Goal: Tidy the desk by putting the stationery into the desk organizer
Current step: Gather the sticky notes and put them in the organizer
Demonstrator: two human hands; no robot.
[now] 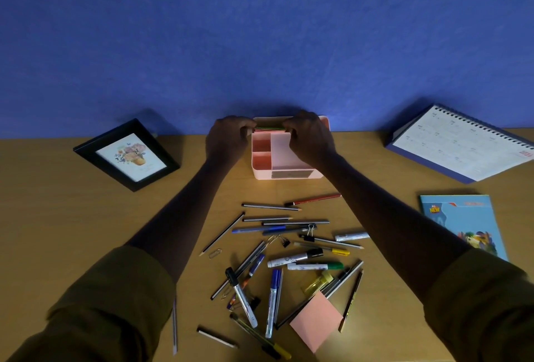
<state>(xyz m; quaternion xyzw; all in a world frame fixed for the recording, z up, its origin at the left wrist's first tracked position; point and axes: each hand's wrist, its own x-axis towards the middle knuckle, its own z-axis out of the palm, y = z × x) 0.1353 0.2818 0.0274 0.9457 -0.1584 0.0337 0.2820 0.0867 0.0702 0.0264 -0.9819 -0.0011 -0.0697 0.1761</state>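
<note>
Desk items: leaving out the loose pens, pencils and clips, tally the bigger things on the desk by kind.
Picture frame: 1
Desk calendar: 1
Booklet: 1
Desk organizer: 1
Pink sticky-note pad: 1
Total: 5

Desk point(72, 217): wood-look top, smooth, matt w/ faint sheen. Organizer point(284, 172): pink plastic, smooth, semi-matt. Wall point(260, 29): blue, lightly mottled, matt. Picture frame point(127, 155): black, smooth, satin; paper print inside. Calendar point(462, 146): paper pages, wire spiral binding. Booklet point(462, 223): glossy printed cover. Sticky-note pad point(316, 322): pink matt paper. Markers point(271, 301): glossy plastic barrels. Binder clip point(286, 243): black metal. Paper clip point(215, 253): wire. Sleeves point(109, 304): olive cloth, matt.
</note>
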